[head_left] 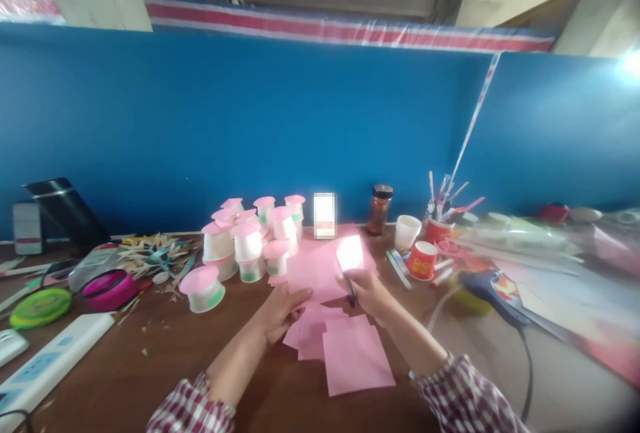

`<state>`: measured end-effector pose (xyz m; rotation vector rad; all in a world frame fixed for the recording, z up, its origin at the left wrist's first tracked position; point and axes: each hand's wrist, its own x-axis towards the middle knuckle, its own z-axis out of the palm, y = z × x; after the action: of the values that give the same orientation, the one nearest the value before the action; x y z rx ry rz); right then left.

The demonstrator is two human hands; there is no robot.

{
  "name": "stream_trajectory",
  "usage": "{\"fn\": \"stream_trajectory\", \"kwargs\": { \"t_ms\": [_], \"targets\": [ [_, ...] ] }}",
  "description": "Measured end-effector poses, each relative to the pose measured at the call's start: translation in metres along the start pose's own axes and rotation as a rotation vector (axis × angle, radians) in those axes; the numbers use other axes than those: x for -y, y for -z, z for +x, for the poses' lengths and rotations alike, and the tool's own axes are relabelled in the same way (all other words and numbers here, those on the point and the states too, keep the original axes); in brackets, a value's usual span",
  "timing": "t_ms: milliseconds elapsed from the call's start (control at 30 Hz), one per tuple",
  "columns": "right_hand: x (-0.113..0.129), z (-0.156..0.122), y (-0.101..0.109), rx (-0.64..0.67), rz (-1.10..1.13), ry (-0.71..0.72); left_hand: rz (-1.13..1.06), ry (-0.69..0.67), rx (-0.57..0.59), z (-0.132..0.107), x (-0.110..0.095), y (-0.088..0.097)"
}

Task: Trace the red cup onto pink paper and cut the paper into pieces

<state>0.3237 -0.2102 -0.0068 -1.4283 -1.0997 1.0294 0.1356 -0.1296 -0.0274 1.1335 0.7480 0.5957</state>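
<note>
My left hand (283, 311) is at the near left side of a pink paper sheet (315, 269), its thumb over the paper and its fingers curled beneath. In my right hand (369, 294), closed at the sheet's right side, is a slim dark tool (353, 293); its kind is unclear. A bright white patch (349, 253) lies just beyond that hand. Nearer to me, square pink paper pieces (357, 356) overlap on the brown table (265, 379). Left of the sheet stand several white paper cups (249, 246) topped with pink paper, some stacked.
To the left are a power strip (55, 359), tape measures (109, 289) and a heap of coloured scraps (157, 256). At right stand a brown jar (380, 209), a white cup (407, 231), a red cup (423, 261) and a glue gun (495, 293) with its cord.
</note>
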Motion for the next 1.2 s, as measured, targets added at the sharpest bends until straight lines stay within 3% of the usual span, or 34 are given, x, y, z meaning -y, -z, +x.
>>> {"fn": "stream_trajectory", "kwargs": {
  "t_ms": [367, 600, 867, 1033, 1133, 1200],
  "targets": [
    [-0.02, 0.007, -0.002, -0.046, 0.037, -0.051, -0.064, 0.063, 0.005, 0.008, 0.012, 0.004],
    [-0.026, 0.012, 0.003, -0.138, 0.041, -0.005, -0.126, 0.101, 0.051, 0.005, 0.009, 0.006],
    [-0.021, 0.01, 0.003, -0.238, 0.116, -0.018, -0.133, 0.044, 0.137, 0.006, 0.014, 0.004],
    [-0.023, 0.008, 0.003, -0.225, 0.161, -0.022, -0.103, 0.041, 0.135, 0.005, 0.016, 0.006],
    [-0.026, 0.009, 0.0, -0.232, 0.201, -0.027, -0.22, 0.027, 0.126, 0.003, 0.02, 0.009],
    [-0.026, 0.008, -0.002, -0.283, 0.252, -0.023, -0.369, -0.017, 0.192, 0.002, 0.023, 0.008]
  ]
}}
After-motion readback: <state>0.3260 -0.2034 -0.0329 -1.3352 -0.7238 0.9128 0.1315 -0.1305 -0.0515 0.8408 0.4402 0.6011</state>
